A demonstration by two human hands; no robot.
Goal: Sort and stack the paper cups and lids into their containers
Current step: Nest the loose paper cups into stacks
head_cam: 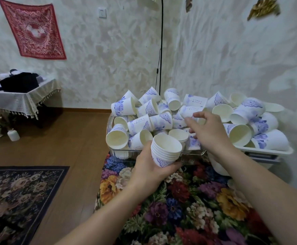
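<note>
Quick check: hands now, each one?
Left hand: grips a nested stack of cups.
Right hand: over the cup pile, fingers curled; grip cannot be told.

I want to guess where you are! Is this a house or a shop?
Probably a room in a home: a red patterned cloth hangs on the wall, a floral rug lies on the wood floor, and a fringed tablecloth covers a side table.

We can read no text anywhere. A few white paper cups with blue floral print, at twelve o'clock in the heap, carry small dark printed lines, too small and blurred for us to make out.
</note>
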